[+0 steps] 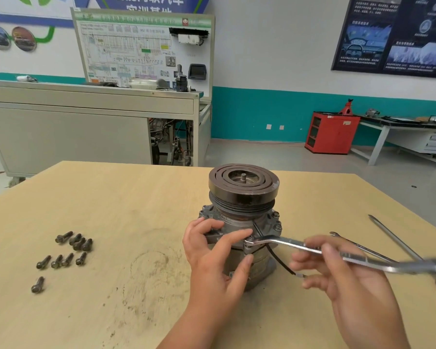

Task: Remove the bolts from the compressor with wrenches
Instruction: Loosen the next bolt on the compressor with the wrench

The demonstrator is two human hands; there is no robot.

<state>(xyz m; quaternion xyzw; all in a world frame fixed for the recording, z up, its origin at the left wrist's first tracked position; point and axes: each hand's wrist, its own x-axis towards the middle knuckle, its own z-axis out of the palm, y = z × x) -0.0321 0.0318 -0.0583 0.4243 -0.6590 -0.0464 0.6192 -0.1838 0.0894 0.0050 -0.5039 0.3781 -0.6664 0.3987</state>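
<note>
I see compressor [242, 195] upright on table [111, 197], R of centre, pulley end up. L hand [212, 253] grips its body. R hand [337, 273] holds ring wrench [287, 244]: long axis approx horiz., ring end on flange bolt [249, 240], handle pointing R.

Setting: automotive training workshop.

Evidence, far left: a training board [141, 46] with a printed wiring diagram and mounted car parts stands on a grey cabinet [86, 122]; hoses and wiring show in the cabinet's open bay.

Walls: a dark poster [393, 34] with dashboard pictures at far right, a banner [23, 34] with car photos at far left, a teal band [262, 114] along the base.

Far right: a red cabinet [331, 133] with a red jack stand [347, 107] at its top, beside a cluttered white bench [400, 127]. Grey floor.

Near: a stained wooden table [111, 210] with loose bolts [81, 244] at left, a compressor [242, 192] upright at centre and a wrench [282, 241] against it.
</note>
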